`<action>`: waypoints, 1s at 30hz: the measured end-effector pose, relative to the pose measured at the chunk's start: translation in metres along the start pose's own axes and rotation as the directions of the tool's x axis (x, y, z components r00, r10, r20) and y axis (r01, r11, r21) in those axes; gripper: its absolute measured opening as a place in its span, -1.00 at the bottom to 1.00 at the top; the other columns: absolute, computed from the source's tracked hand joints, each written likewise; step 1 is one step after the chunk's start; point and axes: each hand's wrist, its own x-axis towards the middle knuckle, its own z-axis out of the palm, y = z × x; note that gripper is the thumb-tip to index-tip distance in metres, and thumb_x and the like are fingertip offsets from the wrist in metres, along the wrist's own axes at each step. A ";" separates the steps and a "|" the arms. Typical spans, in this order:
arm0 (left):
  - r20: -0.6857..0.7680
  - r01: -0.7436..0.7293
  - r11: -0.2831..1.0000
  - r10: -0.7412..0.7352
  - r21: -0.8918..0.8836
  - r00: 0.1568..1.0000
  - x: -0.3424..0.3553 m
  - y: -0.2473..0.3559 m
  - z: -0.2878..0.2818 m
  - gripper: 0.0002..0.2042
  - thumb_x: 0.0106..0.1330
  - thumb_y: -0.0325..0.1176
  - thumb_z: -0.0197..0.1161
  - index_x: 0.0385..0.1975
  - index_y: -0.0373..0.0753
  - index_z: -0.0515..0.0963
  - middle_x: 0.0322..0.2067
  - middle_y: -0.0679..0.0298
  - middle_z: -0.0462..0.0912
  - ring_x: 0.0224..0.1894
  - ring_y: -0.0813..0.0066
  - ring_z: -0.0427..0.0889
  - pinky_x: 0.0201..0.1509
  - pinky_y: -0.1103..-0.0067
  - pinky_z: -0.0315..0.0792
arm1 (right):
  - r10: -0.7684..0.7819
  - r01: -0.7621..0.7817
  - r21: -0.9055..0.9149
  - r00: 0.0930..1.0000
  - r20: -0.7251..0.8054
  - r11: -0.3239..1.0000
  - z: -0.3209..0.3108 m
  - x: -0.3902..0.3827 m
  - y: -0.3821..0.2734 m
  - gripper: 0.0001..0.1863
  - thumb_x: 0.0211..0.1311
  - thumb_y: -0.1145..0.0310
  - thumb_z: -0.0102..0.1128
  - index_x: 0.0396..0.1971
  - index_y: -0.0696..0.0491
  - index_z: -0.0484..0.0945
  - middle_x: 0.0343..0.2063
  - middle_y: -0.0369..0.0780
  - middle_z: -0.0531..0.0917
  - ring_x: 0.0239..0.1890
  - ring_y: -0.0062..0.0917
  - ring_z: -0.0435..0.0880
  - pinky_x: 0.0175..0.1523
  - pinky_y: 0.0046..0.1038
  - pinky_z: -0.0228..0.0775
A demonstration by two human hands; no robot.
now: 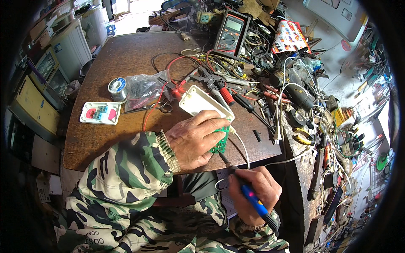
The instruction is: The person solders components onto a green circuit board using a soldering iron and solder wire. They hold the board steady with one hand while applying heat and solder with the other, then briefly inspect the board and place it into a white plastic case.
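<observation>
My left hand (196,139) grips a green circuit board (218,144) near the front of the wooden desk (105,147), with an open white plastic housing (201,101) just behind it. A white cable (240,145) runs down from beside the board. My right hand (255,196) holds a soldering iron (257,202) with a blue handle and a small red light, its tip at the board's lower edge. At the left sit a white case half (89,118) with small pink and blue parts, a solder spool (117,88) and a clear plastic bag (143,88).
A multimeter (229,36) lies at the back among tangled leads. Pliers and screwdrivers (226,97) lie behind the housing. A heap of cables, tools and cylindrical parts (301,97) crowds the right side. Cabinets (71,42) stand beyond the desk at the left.
</observation>
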 end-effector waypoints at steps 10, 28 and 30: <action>-0.007 0.009 1.000 -0.009 0.001 1.000 0.000 0.001 0.001 -0.45 -0.17 -0.47 0.42 -0.02 -0.34 0.56 0.15 0.09 0.53 0.22 0.06 0.46 0.32 0.32 0.41 | 0.055 -0.055 -0.017 0.998 0.010 0.998 -0.002 0.000 -0.006 -0.79 -0.01 0.58 0.49 -0.34 0.24 0.65 -0.57 -0.11 0.66 -0.61 -0.46 0.67 -0.48 -0.52 0.47; -0.023 -0.004 1.000 0.004 0.001 1.000 0.000 0.000 0.002 -0.46 -0.16 -0.49 0.40 -0.03 -0.34 0.57 0.15 0.10 0.53 0.21 0.06 0.47 0.31 0.33 0.42 | 0.022 -0.023 -0.015 0.999 -0.038 1.000 0.001 -0.003 0.000 -0.77 -0.07 0.62 0.47 -0.36 0.21 0.64 -0.60 -0.14 0.64 -0.62 -0.44 0.67 -0.50 -0.49 0.46; -0.019 0.005 1.000 -0.005 0.013 1.000 -0.001 0.001 0.001 -0.46 -0.16 -0.49 0.40 -0.03 -0.34 0.57 0.15 0.10 0.53 0.21 0.07 0.47 0.31 0.33 0.42 | -0.007 0.007 -0.010 1.000 -0.008 1.000 0.000 0.002 -0.002 -0.77 -0.08 0.63 0.46 -0.36 0.20 0.64 -0.60 -0.15 0.63 -0.63 -0.44 0.67 -0.50 -0.49 0.46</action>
